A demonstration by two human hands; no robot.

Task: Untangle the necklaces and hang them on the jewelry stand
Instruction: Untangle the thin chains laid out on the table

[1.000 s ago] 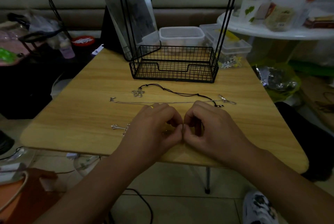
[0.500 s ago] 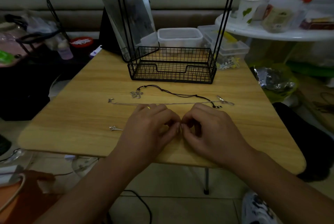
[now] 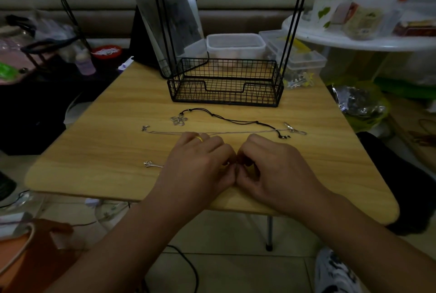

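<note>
Both hands met at the near middle of the tabletop (image 3: 113,151), knuckles toward the camera. The left hand (image 3: 198,165) and the right hand (image 3: 276,172) had their fingers curled inward, thumb and fingertips touching where the two hands met, apparently pinching a fine piece of chain between them; the chain itself was too small and dark to make out at that junction. A small silver pendant (image 3: 148,164) lay just left of the left hand, and a thin length ran from it toward that hand, so the item being worked was judged to be this necklace, its long axis lying left to right along the near edge. Two further necklaces lay beyond the hands: a silver chain (image 3: 236,131) stretched straight across, left to right, just past the knuckles, and a black cord necklace (image 3: 226,119) with a flower pendant (image 3: 179,120) at its left end, curving behind the chain and crossing it near the right end. The jewelry stand (image 3: 225,84), a wire basket base with two uprights rising out of frame, stood farther back, directly ahead of both hands and roughly equally near to each. The hooks at the top were only partly visible. The coming move was judged to call for carrying a freed necklace forward and upward, over the two necklaces lying between.
</note>
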